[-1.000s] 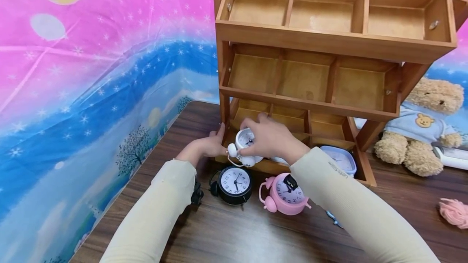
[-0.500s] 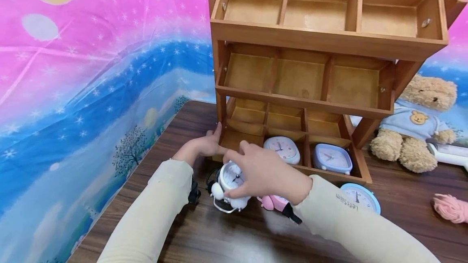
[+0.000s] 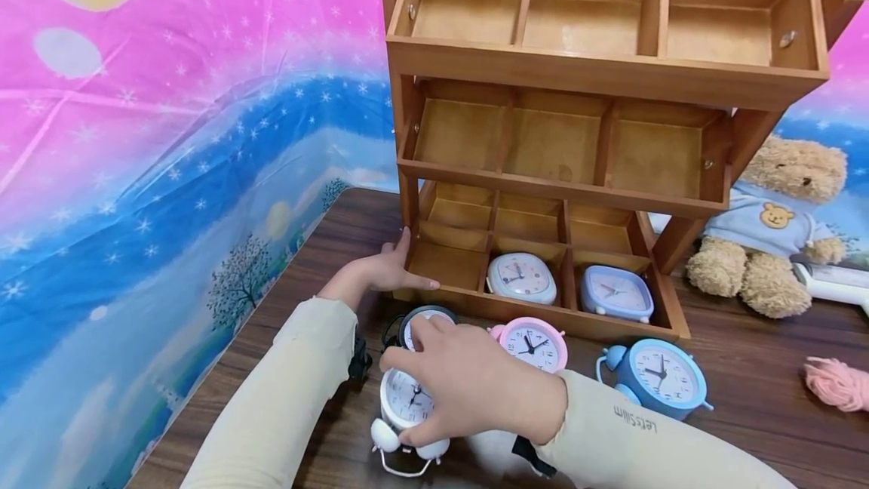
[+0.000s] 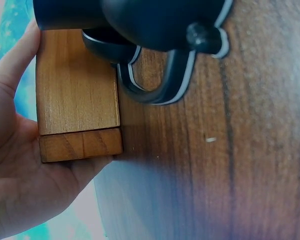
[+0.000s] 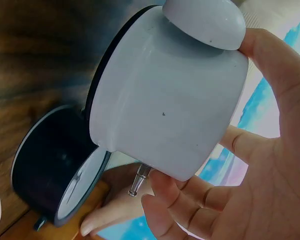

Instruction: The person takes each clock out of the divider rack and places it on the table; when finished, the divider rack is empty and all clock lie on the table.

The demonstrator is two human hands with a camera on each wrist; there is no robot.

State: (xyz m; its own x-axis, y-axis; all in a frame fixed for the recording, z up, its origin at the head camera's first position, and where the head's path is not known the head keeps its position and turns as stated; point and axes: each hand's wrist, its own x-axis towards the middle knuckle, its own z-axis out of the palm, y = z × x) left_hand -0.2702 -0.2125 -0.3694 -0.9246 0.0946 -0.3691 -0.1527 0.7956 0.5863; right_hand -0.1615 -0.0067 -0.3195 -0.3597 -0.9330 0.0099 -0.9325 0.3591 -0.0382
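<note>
My right hand [image 3: 468, 379] grips a white twin-bell alarm clock [image 3: 406, 402] by its sides, face up, with the bells toward me. In the right wrist view, thumb and fingers span the clock's smooth white body [image 5: 165, 100]. A black alarm clock [image 3: 416, 323] is partly hidden behind that hand. My left hand [image 3: 376, 272] rests with straight, spread fingers against the front left corner of the wooden rack [image 3: 468, 300]. From the left wrist, the palm lies against the rack's end [image 4: 80, 100], beside the black clock's bells [image 4: 160, 20].
A pink alarm clock [image 3: 536, 343] and a blue one [image 3: 661, 376] stand before the rack. Its bottom tier holds a white-and-blue clock [image 3: 521, 278] and a lavender clock [image 3: 618, 293]. A teddy bear [image 3: 774, 232] sits at right, near pink yarn [image 3: 836, 383].
My right hand has brought the white clock from the rack's bottom left compartment toward me, past the black clock, down to the table's front area. The left hand has stayed at the corner.
</note>
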